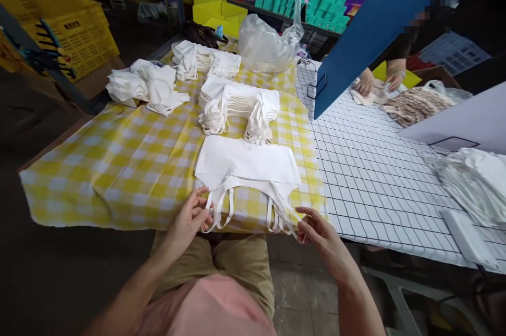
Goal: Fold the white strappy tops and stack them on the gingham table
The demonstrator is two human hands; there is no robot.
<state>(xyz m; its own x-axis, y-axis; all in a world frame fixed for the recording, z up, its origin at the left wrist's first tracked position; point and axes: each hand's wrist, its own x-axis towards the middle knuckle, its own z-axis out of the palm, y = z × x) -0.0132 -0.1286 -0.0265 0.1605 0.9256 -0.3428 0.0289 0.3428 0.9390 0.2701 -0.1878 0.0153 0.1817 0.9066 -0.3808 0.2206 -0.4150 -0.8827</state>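
While left hand [190,218], right hand [321,237] pinch straps [230,207] | stack [237,106] behind | board [379,25] right

Even, soft light falls from above on the yellow cloth [130,162] and white grid table [379,178]. The floor and near left corner are dim. Wide-angle bending curves the edges; a far-right patch is pixelated.

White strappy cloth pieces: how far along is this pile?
A neat stack already sits mid-table. One flat piece is in hand, left hand and right hand at its straps. Loose heaps behind look unsorted.
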